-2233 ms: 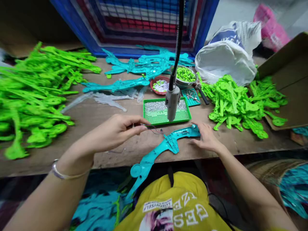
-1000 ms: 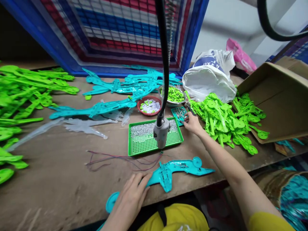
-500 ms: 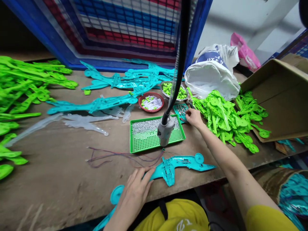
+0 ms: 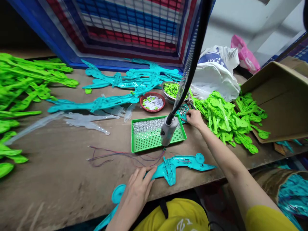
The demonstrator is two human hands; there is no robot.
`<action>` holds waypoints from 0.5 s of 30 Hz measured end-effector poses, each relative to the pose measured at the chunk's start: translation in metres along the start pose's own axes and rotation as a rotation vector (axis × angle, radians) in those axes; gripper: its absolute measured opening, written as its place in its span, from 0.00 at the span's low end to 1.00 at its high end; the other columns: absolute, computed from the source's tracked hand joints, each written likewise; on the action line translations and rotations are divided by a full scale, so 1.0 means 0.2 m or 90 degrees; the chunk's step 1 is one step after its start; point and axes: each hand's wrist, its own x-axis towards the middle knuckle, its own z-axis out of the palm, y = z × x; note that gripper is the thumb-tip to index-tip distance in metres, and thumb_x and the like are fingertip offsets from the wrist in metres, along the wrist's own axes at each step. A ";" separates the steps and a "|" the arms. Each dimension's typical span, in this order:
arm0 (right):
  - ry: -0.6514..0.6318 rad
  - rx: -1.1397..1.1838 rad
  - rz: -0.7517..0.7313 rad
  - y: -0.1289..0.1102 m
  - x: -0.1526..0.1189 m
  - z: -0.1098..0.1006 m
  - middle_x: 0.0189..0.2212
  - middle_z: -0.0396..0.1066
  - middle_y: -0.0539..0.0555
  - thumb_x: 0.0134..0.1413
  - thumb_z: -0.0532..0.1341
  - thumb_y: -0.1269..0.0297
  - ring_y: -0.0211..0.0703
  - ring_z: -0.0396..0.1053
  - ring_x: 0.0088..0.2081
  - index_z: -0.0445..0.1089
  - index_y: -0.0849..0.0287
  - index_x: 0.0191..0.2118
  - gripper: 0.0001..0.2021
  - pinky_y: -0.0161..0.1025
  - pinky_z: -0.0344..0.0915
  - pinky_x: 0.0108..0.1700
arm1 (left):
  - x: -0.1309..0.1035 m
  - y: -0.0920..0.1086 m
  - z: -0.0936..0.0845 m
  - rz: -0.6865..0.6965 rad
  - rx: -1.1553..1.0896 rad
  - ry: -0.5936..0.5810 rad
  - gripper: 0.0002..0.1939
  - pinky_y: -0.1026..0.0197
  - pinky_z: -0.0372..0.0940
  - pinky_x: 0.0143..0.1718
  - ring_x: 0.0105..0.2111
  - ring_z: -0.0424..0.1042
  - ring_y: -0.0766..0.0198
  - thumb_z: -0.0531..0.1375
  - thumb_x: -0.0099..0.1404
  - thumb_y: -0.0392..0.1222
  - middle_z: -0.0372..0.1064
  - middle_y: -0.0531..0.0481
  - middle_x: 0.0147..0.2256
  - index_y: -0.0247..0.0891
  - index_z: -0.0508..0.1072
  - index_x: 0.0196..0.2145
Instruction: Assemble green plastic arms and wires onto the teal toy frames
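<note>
Fingers outstretched, the left hand (image 4: 138, 186) rests on a turquoise part (image 4: 169, 170) overhanging the edge of the desk (image 4: 72, 179); the right hand (image 4: 194, 118), grip unclear, is at a teal tray (image 4: 183, 110). Should the left lift, that overhang could tip the part.

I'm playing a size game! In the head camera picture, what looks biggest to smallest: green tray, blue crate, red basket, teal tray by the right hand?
Blue crate
Green tray
Red basket
Teal tray, partly hidden by the right hand
</note>
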 end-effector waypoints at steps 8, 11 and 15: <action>0.015 0.076 0.062 -0.06 -0.01 -0.06 0.30 0.78 0.59 0.50 0.61 0.75 0.40 0.69 0.32 0.77 0.68 0.32 0.07 0.38 0.63 0.45 | 0.01 0.05 -0.03 -0.017 -0.013 -0.021 0.17 0.54 0.68 0.46 0.45 0.68 0.56 0.51 0.74 0.39 0.70 0.44 0.46 0.41 0.67 0.57; 0.038 0.135 0.078 -0.12 -0.14 -0.14 0.30 0.78 0.57 0.51 0.61 0.74 0.38 0.70 0.31 0.77 0.67 0.32 0.07 0.36 0.64 0.44 | 0.01 0.07 -0.04 -0.025 -0.014 -0.026 0.17 0.53 0.68 0.46 0.45 0.68 0.56 0.51 0.74 0.38 0.70 0.44 0.46 0.41 0.67 0.58; -0.003 0.235 0.057 -0.22 -0.52 -0.22 0.27 0.78 0.51 0.50 0.63 0.68 0.38 0.73 0.28 0.78 0.61 0.31 0.06 0.33 0.67 0.35 | 0.01 0.09 -0.05 -0.026 -0.010 -0.015 0.17 0.52 0.68 0.46 0.44 0.68 0.55 0.51 0.74 0.38 0.70 0.43 0.46 0.40 0.68 0.58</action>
